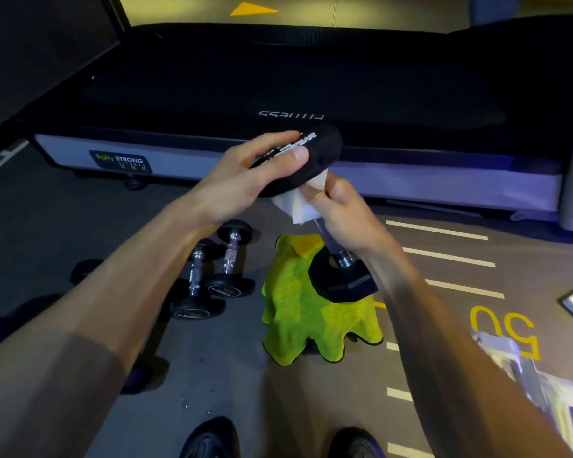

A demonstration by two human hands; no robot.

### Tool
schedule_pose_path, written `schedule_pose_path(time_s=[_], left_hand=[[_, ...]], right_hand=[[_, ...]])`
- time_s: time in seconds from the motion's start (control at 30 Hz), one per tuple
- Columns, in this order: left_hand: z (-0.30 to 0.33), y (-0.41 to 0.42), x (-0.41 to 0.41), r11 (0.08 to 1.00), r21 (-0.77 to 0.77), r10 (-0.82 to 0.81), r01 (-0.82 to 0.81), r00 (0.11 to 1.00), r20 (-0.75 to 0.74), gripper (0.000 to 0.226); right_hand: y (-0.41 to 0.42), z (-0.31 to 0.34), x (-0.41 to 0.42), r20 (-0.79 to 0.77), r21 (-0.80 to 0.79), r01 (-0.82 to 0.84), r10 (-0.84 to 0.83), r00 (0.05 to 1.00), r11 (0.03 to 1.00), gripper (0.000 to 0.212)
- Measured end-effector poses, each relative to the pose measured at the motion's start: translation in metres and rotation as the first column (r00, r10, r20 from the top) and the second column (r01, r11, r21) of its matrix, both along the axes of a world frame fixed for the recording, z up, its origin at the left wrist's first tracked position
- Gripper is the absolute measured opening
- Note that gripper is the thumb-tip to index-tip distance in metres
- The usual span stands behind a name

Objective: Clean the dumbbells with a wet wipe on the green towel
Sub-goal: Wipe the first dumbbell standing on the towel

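**Dumbbell standing on end on the towel, both hands working it**

The person is standing over a green towel [298, 309] that is lying rumpled on the grey gym floor [232, 375]. A large black dumbbell [341, 279] is resting on the towel on its lower head, tilted, its upper head leaning away toward the treadmill [278, 87].

The left hand [245, 180] is gripping the upper head, fingers curled over the top face, thumb pressing across the white lettering.

The right hand [341, 209] is closing around the chrome handle just under that head, pinching a white wet wipe [295, 206] against the metal. The wipe is bunching out between the two hands.

Two smaller dumbbells [212, 272] are lying side by side on the floor just left of the towel, not touching it. A wipes packet [543, 391], blurred, is showing at the right forearm.
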State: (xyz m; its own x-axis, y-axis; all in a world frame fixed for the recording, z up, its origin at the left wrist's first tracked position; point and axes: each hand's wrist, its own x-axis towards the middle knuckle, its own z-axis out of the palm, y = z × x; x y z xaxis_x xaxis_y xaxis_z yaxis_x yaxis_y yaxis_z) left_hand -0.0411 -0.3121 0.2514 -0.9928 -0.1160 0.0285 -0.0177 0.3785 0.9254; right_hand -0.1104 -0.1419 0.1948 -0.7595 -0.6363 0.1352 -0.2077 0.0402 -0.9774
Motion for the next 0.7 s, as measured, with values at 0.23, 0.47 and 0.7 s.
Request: schedule_pose_path(time_s=[0.23, 0.47, 0.7], left_hand=[[0.001, 0.001, -0.002, 0.996, 0.032, 0.082, -0.082, 0.997, -0.001, 0.064], [-0.001, 0.004, -0.002, 0.989, 0.085, 0.12, -0.121, 0.993, 0.017, 0.068], [-0.004, -0.002, 0.003, 0.98, 0.125, 0.152, -0.157, 0.987, 0.044, 0.062]], right_hand=[[-0.007, -0.004, 0.038, -0.522, 0.438, 0.398, -0.132, 0.843, 0.807, 0.035], [-0.006, 0.018, 0.005, -0.289, 0.463, 0.255, -0.128, 0.949, 0.849, 0.023], [0.001, 0.006, 0.008, -0.191, 0.369, 0.032, 0.042, 0.981, 0.929, 0.036]])
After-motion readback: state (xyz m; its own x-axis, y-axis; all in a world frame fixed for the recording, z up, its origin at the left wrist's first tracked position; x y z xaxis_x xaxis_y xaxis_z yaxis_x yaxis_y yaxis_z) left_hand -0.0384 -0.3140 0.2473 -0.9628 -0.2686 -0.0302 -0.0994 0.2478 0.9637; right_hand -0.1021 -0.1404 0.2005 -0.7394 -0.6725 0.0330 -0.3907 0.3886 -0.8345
